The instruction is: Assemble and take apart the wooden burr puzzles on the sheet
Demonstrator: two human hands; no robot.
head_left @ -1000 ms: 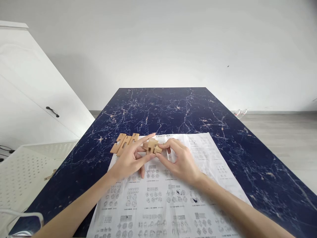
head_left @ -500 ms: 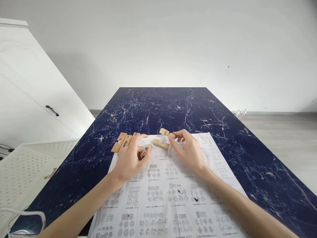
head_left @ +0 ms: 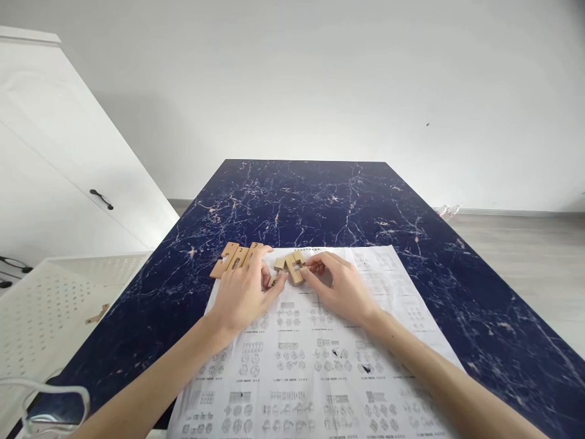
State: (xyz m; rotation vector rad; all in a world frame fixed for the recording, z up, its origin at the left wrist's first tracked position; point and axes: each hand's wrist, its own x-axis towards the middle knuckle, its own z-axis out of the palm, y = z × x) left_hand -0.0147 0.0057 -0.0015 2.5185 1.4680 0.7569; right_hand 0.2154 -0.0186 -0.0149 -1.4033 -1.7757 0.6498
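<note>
Left hand: palm down on the sheet, fingers curled loosely; the thumb and a finger pinch a small wooden piece that bears a dark mark, near the thumb tip.
Right hand: fingers bent narrow, tips gathered on the right end of the notched blocks; the thumb lies under them, against the paper.
Notched blocks: pale wood, square-edged bars with cut-out slots, crossed or fitted into one another, lying between the two hands and touching the right fingertips. How many bars there are I cannot tell.
Numbered bars: three flat wooden strips side by side, just beyond the left knuckles, each with a dark handwritten digit and a slot; the nearest one touches or sits just under the left fingertips.
Sheet: white paper printed with rows of small grey diagrams, creased from folding, lying flat beneath both hands and forearms.
Table: dark blue top with white and tan veining like marble, smooth and glossy, stretching away past the hands.
Cabinet: white, smooth doors with a small black handle, far to the left of the left arm.
Crate: white perforated plastic, below the cabinet, left of the left forearm.
</note>
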